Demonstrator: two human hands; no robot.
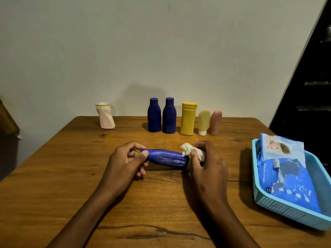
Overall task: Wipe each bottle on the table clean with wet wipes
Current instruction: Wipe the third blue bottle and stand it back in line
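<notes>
A dark blue bottle (pixel 166 158) lies sideways above the wooden table (pixel 71 167), held between both hands. My left hand (pixel 125 163) grips its cap end with thumb and fingers. My right hand (pixel 206 161) holds a crumpled white wet wipe (pixel 189 150) against the bottle's base end. At the back stand two blue bottles (pixel 154 115) (pixel 169 116), a yellow bottle (pixel 188 119), a pale yellow tube (pixel 203 122) and a pink tube (pixel 215 122). A white bottle (pixel 105 116) stands apart at the back left.
A light blue plastic basket (pixel 286 210) sits at the table's right edge with a blue pack of wet wipes (pixel 286 172) in it. A plain wall rises behind the table. A dark opening lies at the far right.
</notes>
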